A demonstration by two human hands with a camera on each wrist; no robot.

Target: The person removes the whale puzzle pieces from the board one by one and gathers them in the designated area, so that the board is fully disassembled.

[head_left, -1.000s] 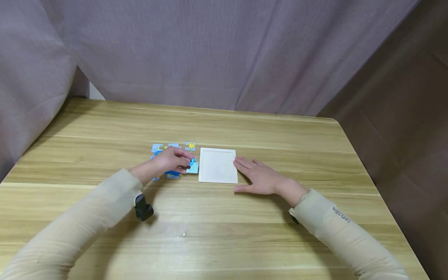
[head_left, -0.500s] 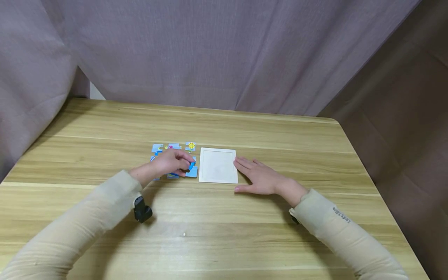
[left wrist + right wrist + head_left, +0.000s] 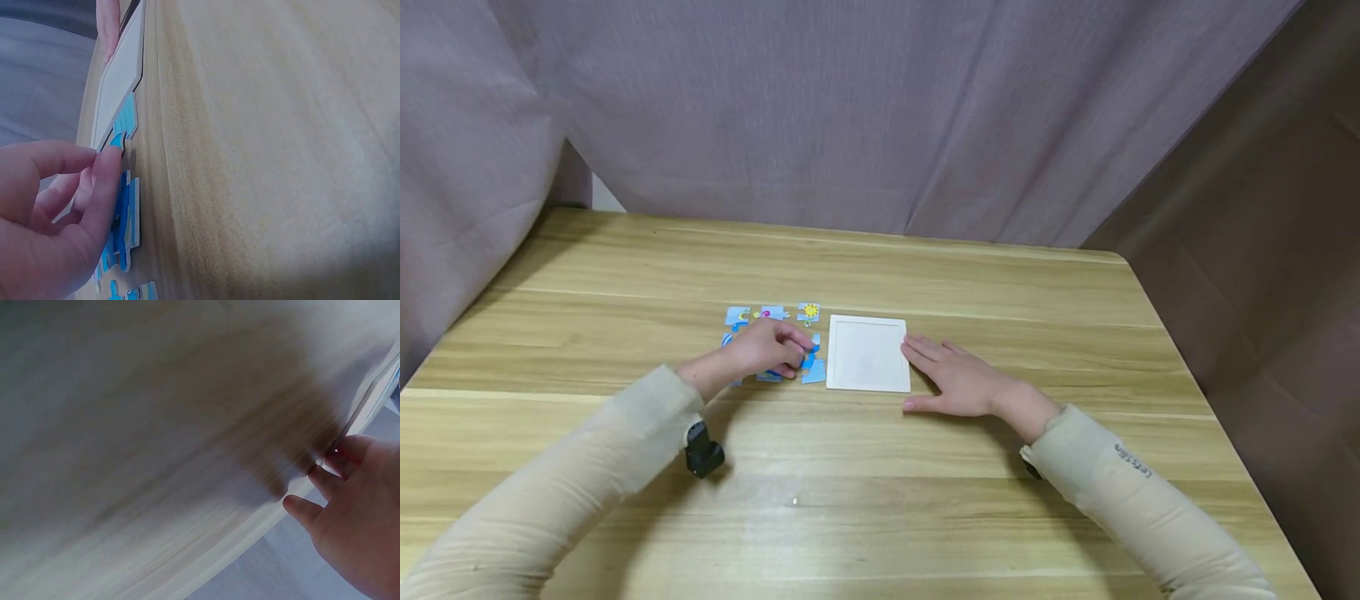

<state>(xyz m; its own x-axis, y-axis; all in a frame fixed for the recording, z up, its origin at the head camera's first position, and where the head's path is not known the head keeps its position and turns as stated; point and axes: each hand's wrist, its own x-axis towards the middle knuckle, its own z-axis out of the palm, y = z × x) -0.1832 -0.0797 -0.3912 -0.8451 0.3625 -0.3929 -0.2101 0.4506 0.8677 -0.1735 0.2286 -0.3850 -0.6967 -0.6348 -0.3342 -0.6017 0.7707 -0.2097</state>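
In the head view my left hand [image 3: 767, 346] is over a group of jigsaw puzzle pieces. Its thumb and index finger pinch the edge of a light-blue puzzle piece [image 3: 813, 372], seen in the left wrist view as a blue piece [image 3: 127, 117] just past the fingertips. That piece lies close to the left side of a pale square puzzle tray [image 3: 868, 354]. Flat on the table, my right hand [image 3: 958, 383] has its fingers straight and spread, with fingertips touching the tray's right edge. My left hand hides some of the pieces beneath it.
Beyond my left hand lie a sun-printed piece [image 3: 809, 312], a piece with a pink spot [image 3: 772, 312] and a pale-blue corner piece [image 3: 737, 316]. A tiny white speck [image 3: 795, 501] is on the wooden table [image 3: 865, 533]. A grey curtain [image 3: 850, 117] hangs behind its far edge.
The light-blue piece has turned and shifted slightly toward the near side under my left fingers. My left hand has barely moved; the right hand and the tray stay put.
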